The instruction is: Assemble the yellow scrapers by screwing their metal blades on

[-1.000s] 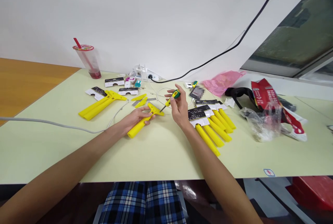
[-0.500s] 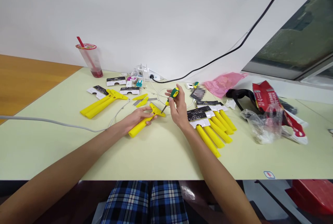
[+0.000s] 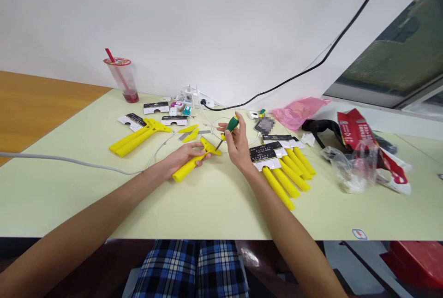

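Observation:
My left hand point(image 3: 185, 156) is closed around a yellow T-shaped plastic scraper point(image 3: 187, 169), held just above the table with its wide head toward the right. In my right hand point(image 3: 238, 143) is a screwdriver point(image 3: 231, 125) with a green and yellow handle, gripped between thumb and fingers. Its shaft slants down and the tip meets the scraper's head. Just beyond lie loose yellow head pieces point(image 3: 190, 135) with a flat grey blade point(image 3: 204, 132). Two more yellow scrapers point(image 3: 138, 139) rest to the left, next to black and white cards.
Several carded yellow scrapers point(image 3: 278, 187) lie right of my right forearm. A plastic cup point(image 3: 122, 81) with a straw stands back left, a power strip point(image 3: 190, 95) by the wall. Cables cross the table. Farther right are a phone point(image 3: 265, 125), a pink bag point(image 3: 299, 111) and crumpled packaging point(image 3: 356, 164).
The screwdriver has turned about its shaft, so its handle now shows more green and less yellow. Its tip stays at the scraper's head. The view has shifted slightly.

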Action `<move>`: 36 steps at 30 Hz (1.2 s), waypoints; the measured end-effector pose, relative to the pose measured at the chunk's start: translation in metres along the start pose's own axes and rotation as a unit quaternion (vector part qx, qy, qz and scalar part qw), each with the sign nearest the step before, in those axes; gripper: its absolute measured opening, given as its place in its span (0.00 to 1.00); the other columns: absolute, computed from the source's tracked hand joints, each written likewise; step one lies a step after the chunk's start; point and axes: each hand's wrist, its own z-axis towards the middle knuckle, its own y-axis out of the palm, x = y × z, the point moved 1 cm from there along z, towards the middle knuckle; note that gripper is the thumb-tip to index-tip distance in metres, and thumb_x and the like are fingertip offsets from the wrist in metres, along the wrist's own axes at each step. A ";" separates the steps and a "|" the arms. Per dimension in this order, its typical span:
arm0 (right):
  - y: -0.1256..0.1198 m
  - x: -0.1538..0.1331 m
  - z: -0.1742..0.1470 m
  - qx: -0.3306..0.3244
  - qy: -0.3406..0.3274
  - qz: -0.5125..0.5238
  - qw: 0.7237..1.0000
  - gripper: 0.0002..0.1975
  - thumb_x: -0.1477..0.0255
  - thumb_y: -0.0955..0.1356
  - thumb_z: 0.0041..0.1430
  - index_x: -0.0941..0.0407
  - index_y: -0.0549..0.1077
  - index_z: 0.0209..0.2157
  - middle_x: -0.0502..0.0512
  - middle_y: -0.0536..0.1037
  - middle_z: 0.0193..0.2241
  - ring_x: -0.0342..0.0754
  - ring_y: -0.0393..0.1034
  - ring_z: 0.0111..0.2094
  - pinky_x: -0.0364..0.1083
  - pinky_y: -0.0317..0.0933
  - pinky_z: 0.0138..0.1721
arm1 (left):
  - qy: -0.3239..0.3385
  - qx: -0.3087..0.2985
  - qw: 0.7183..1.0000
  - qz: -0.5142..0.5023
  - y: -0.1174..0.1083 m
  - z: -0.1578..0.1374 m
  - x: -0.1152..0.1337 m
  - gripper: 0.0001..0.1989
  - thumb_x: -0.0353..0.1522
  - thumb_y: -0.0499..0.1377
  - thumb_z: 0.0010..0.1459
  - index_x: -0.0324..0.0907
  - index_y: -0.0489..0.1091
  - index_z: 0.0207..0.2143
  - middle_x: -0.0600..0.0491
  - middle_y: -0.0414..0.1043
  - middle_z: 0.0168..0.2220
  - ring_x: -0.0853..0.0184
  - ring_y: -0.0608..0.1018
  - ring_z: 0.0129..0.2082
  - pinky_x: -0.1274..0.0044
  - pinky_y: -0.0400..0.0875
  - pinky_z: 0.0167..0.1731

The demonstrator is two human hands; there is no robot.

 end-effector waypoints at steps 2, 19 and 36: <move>0.000 0.001 0.001 0.010 0.009 0.016 1.000 0.35 0.51 0.68 0.75 0.46 0.54 0.75 0.59 0.82 0.48 0.53 0.82 0.44 0.56 0.77 0.51 | -0.001 0.004 1.000 0.003 0.000 0.000 0.000 0.14 0.19 0.69 0.56 0.36 0.74 0.43 0.39 0.81 0.44 0.64 0.83 0.37 0.81 0.69 0.23; -0.002 -0.004 0.001 0.019 -0.008 0.014 1.000 0.30 0.53 0.66 0.77 0.46 0.58 0.73 0.58 0.79 0.52 0.51 0.79 0.47 0.52 0.76 0.50 | -0.008 0.015 1.000 0.010 -0.003 0.002 -0.001 0.19 0.18 0.69 0.55 0.36 0.72 0.48 0.38 0.81 0.44 0.64 0.83 0.36 0.81 0.69 0.24; -0.003 -0.006 -0.001 0.045 0.000 -0.022 0.999 0.28 0.55 0.68 0.75 0.48 0.62 0.69 0.57 0.79 0.48 0.51 0.80 0.45 0.52 0.77 0.47 | -0.010 0.007 1.000 -0.006 -0.002 0.003 -0.001 0.19 0.17 0.68 0.56 0.36 0.72 0.47 0.38 0.81 0.46 0.63 0.85 0.38 0.81 0.69 0.23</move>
